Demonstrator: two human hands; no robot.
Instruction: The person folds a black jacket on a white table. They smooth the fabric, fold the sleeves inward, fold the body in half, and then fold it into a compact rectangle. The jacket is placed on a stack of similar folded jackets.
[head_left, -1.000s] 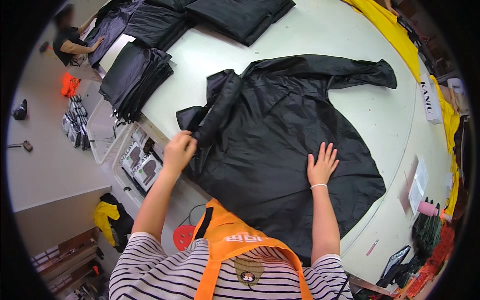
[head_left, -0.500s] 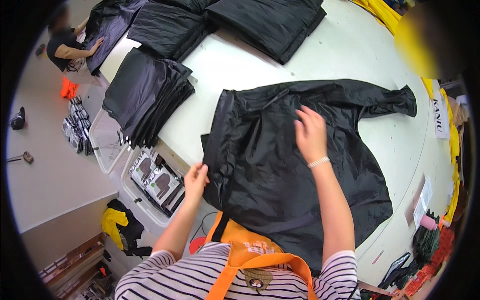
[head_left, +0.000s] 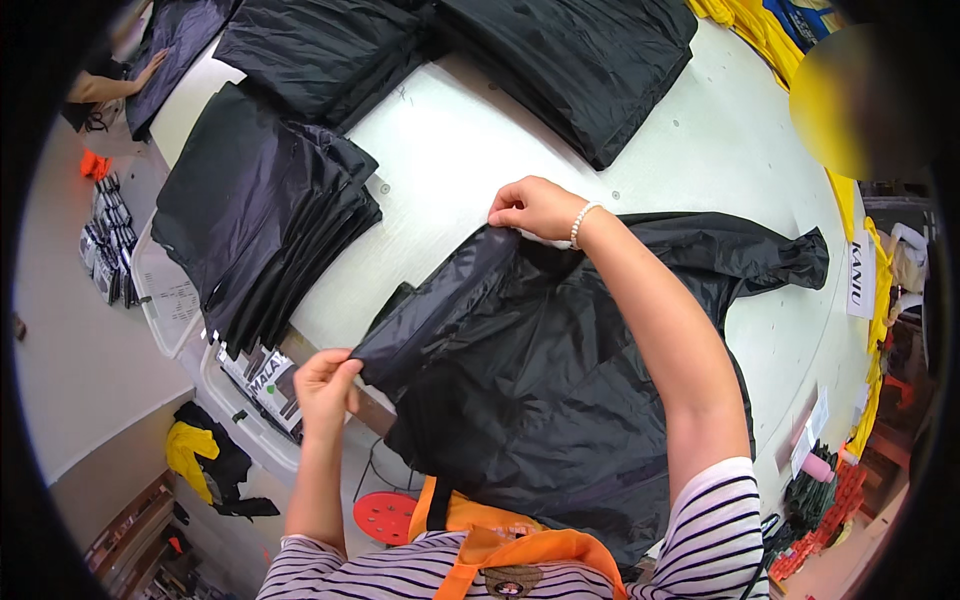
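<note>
White and wide, the worktable (head_left: pixel 700 150) carries a black jacket (head_left: pixel 540 390) lying across its near edge, right in front of the person. A second ago the jacket lay spread flat, the right hand pressing it open-palmed and the left at its near-left edge; half a second ago the right hand had slid up toward the far side. Now both hands have closed on the cloth: the left hand (head_left: pixel 325 385) pinches the jacket's near-left corner, lifted just off the table edge, and the right hand (head_left: pixel 535 207) has its fingers curled around the far-left edge. Between them the left side of the jacket is raised into a long fold, no longer flat, so the smoothing looks done and the folding looks begun. One sleeve (head_left: pixel 760 255) trails away to the jacket's right, untouched. Left of the jacket sits a stack of folded black garments (head_left: pixel 260 210), and more folded black piles (head_left: pixel 570 60) lie beyond it. Below the jacket's near-left corner, under the table edge, stand clear plastic bins (head_left: pixel 230 395).
</note>
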